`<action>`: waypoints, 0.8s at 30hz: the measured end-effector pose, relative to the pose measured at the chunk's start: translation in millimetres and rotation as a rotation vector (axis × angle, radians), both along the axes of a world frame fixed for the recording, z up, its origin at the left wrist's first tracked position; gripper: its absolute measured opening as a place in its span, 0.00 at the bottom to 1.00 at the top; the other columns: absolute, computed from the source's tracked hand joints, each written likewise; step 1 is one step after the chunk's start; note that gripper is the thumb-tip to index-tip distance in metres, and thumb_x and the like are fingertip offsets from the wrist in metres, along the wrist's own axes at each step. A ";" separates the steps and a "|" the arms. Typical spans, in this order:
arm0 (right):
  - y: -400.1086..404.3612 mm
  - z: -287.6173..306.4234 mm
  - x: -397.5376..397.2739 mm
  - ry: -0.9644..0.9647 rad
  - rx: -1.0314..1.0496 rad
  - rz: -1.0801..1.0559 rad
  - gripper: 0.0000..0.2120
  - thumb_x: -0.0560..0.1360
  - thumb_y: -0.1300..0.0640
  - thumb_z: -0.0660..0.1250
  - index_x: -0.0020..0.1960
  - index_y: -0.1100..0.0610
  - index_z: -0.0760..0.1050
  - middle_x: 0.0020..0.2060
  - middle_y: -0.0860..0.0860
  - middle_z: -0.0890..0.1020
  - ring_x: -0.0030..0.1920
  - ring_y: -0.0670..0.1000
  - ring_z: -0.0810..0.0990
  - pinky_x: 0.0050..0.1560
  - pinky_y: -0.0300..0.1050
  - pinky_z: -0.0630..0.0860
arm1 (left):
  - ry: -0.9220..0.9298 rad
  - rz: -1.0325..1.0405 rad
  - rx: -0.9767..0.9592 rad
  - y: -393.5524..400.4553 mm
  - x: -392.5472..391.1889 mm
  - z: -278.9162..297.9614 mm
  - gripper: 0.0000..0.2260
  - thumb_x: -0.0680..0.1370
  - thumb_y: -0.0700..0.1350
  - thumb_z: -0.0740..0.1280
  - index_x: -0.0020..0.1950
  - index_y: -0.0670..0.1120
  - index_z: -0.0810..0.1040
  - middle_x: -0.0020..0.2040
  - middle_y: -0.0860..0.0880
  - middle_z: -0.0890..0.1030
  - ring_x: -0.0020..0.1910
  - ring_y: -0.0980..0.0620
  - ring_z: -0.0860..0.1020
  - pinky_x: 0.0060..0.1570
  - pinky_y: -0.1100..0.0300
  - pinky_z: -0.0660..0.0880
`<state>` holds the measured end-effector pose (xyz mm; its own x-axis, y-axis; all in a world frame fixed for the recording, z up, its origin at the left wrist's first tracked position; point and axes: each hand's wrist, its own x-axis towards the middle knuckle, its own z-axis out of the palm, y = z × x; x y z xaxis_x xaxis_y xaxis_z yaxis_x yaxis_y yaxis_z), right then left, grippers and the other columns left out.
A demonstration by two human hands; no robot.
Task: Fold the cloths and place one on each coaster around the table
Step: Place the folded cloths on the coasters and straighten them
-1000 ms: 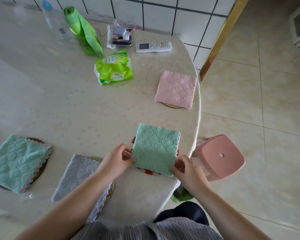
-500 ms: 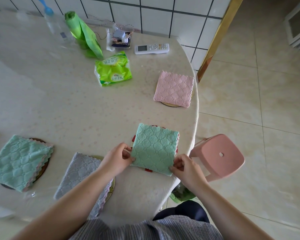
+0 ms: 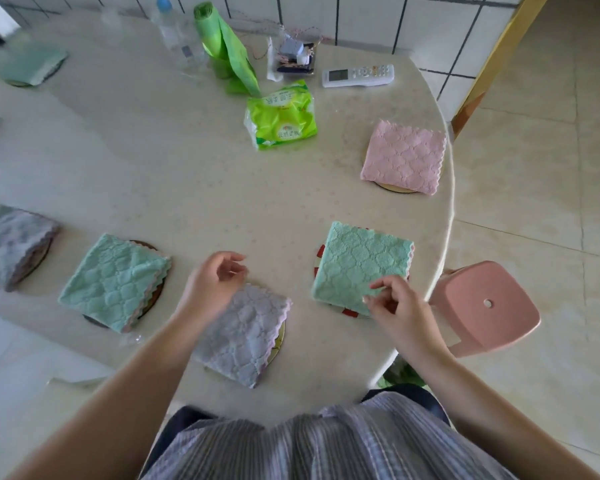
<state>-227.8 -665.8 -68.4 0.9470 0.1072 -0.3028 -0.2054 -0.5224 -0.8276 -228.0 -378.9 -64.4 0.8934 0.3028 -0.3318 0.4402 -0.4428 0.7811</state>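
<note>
Your right hand (image 3: 394, 308) hangs over the near corner of the folded green cloth (image 3: 361, 266). Its fingers are bent and loose, with the thumb and first finger close together, and you cannot tell if they pinch the cloth. That cloth lies on a red and white coaster (image 3: 320, 252) by the edge of the surface (image 3: 194, 174). Your left hand (image 3: 215, 280) is up in the air, fingers curled and loose, holding nothing. Just under it a grey cloth (image 3: 248, 336) sits on a yellow coaster (image 3: 280, 341). A pink cloth (image 3: 404, 155) lies farther back, and another green cloth (image 3: 115, 282) lies to the left.
</note>
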 end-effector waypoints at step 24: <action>151.6 -28.3 -107.9 0.267 -0.345 0.057 0.07 0.72 0.45 0.67 0.37 0.45 0.73 0.36 0.42 0.78 0.41 0.46 0.77 0.34 0.35 0.67 | 0.156 -0.425 0.233 113.8 -91.0 -35.4 0.11 0.74 0.49 0.69 0.34 0.57 0.71 0.31 0.57 0.75 0.32 0.62 0.72 0.30 0.70 0.63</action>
